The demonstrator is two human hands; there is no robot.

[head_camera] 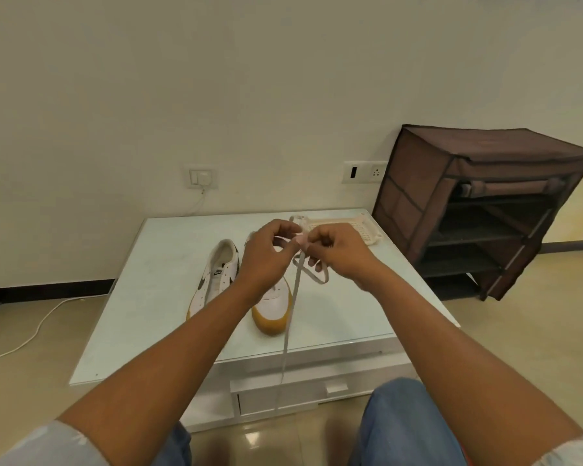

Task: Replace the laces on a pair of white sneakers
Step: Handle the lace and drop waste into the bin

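Tongue label point(218, 271) on dark-swoosh sneaker point(206, 290): NIKE. Left grip point(266, 255) and right grip point(340, 253) both pinching grey lace point(292, 306) above gum-toed sneaker point(271, 311); lace tail hanging past worktop point(148, 297) edge.

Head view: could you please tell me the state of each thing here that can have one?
Left hand, pinching the lace.
Right hand, pinching the lace.
Lace, held above the table, one end hanging past its front edge.
Sneaker beside the hands, upright on the table, no lace visible.
Sneaker beneath the hands, upright, lacing hidden.
Shoe rack, front cover rolled up, shelves showing.
Wall plug, plugged in.
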